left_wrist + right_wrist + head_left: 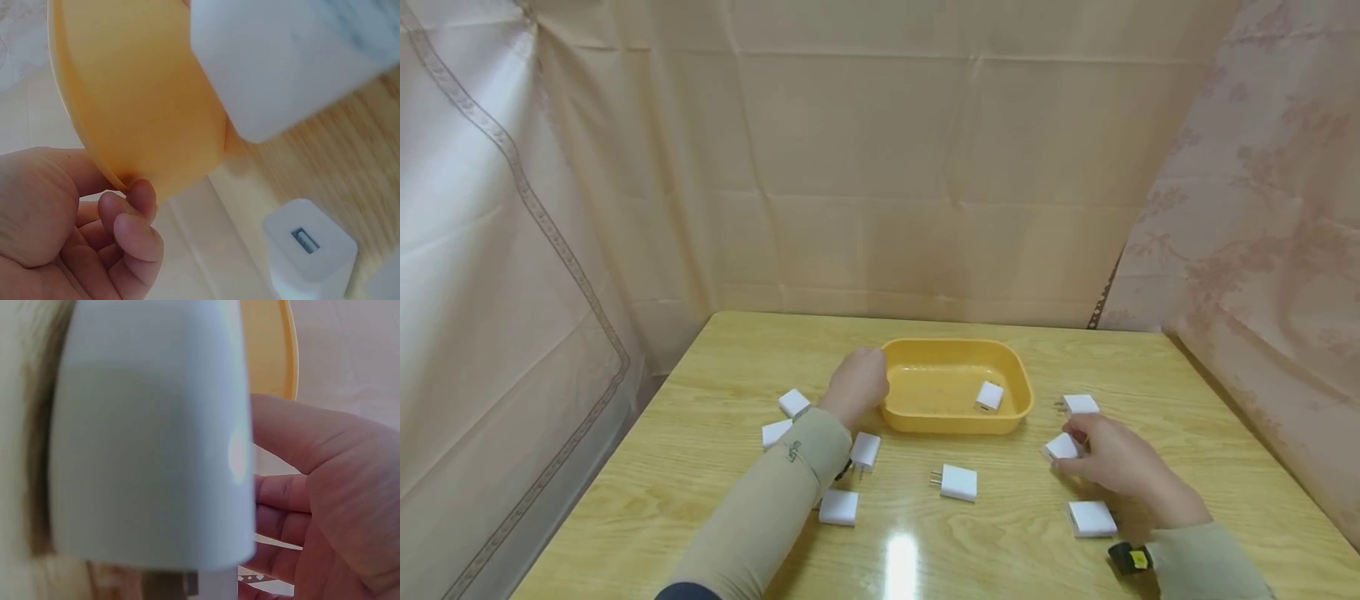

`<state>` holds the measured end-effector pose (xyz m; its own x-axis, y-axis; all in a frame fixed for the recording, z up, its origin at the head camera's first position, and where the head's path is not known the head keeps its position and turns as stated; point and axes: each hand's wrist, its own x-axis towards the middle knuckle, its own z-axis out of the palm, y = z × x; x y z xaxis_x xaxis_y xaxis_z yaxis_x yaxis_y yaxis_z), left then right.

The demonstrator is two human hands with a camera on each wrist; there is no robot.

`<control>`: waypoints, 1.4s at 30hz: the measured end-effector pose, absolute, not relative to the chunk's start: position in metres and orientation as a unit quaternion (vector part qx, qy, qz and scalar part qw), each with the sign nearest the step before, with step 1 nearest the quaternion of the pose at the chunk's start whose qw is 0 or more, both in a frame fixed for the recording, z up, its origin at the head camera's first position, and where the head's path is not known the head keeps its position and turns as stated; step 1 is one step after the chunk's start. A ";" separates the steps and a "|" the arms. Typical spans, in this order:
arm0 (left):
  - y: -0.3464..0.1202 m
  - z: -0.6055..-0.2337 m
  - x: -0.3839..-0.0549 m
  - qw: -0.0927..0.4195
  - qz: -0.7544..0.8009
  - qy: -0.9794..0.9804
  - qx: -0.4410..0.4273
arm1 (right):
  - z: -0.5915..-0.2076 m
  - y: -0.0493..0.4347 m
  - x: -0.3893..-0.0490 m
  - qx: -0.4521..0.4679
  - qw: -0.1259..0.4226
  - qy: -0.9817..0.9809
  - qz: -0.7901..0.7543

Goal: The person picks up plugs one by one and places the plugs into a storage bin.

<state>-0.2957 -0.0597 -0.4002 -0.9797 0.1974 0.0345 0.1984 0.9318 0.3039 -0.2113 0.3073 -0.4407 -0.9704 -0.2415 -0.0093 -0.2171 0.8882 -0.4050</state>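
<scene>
My left hand [859, 383] pinches the left rim of a yellow plastic basin [955, 423]. In the left wrist view, thumb and fingertips meet at the edge of that basin [156, 94]. One white USB charger [989, 396] lies inside the basin. On the right, my right hand [1120, 454] has its thumb and fingers about another white charger [1062, 447], just above or on the table. Behind it lies a charger [1081, 404], and nearer the front another charger [1092, 518]. A large close charger [150, 437] hides the right fingertips in the right wrist view.
Several more chargers lie on the wooden table [700, 433]: one at front centre [958, 482], others around the left forearm, such as a charger [866, 451] and a charger [838, 507]. Cloth curtains [880, 167] hang behind and at both sides.
</scene>
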 end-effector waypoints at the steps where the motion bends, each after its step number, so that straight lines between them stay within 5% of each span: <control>1: -0.059 -0.400 -0.296 0.002 -0.153 -0.983 -0.100 | -0.441 0.307 -0.211 -0.118 0.030 0.971 -0.206; 22: -0.061 -0.398 -0.296 0.004 -0.142 -0.984 -0.104 | -0.441 0.304 -0.215 -0.122 0.042 0.964 -0.233; 42: -0.060 -0.396 -0.293 0.001 -0.136 -0.985 -0.102 | -0.415 0.311 -0.218 -0.154 -0.007 0.966 -0.205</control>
<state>-0.2930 -0.0596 -0.3962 -0.9792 0.2006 0.0291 0.2010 0.9421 0.2683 -0.2185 0.3105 -0.4155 -0.9523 -0.2951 0.0771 -0.3010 0.8682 -0.3945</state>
